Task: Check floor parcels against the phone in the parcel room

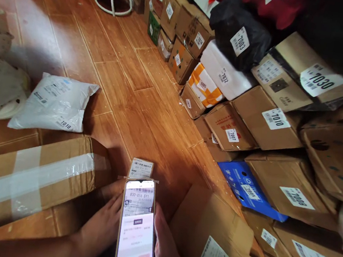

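A taped cardboard box [26,177] lies on the wooden floor [127,76] at the left, a white mailer bag [56,103] beyond it. The left hand [105,225] is clamped on the left edge of a phone [138,227], the grip closed around it. The phone stands lengthwise, pointing away from the person, just short of a small label [141,168]. The right hand [164,245] closes on its right edge, as near as the left. Labelled parcels [270,120] pile at the right.
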Demonstrator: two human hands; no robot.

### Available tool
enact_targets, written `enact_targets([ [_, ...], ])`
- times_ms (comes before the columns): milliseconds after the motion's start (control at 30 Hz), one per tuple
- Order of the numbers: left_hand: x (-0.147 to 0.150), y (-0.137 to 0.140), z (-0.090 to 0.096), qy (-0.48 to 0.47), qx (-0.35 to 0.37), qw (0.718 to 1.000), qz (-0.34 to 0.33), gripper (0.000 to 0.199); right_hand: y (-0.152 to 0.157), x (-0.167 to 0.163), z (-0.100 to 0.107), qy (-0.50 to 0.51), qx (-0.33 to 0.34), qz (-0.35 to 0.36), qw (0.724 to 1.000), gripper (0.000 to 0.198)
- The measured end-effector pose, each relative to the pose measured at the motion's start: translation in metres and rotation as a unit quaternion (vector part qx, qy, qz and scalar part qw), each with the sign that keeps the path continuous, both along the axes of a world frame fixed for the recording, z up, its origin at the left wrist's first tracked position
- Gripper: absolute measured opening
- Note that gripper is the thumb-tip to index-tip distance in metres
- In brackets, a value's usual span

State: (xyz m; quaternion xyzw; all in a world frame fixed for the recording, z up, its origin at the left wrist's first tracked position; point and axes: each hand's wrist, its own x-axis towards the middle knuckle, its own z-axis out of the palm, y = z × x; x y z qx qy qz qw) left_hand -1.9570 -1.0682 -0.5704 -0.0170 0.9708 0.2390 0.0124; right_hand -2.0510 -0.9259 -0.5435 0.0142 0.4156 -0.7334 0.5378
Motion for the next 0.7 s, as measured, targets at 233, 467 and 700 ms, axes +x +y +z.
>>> enact_targets([
  [233,0.08,-0.119,0.091,0.013,-0.325,0.941,0.091,0.096,0.022,-0.007,-0.017,-0.088,0.096,-0.054,0.99,0.063],
  [467,0.136,-0.204,0.08,-0.146,-0.21,0.942,0.218,0.111,0.016,-0.015,-0.021,-0.067,0.136,-0.066,0.986,0.064],
  [700,0.101,-0.25,0.106,-0.195,-0.023,0.939,0.282,0.109,0.017,-0.01,-0.03,0.04,0.141,-0.022,0.989,0.045],
])
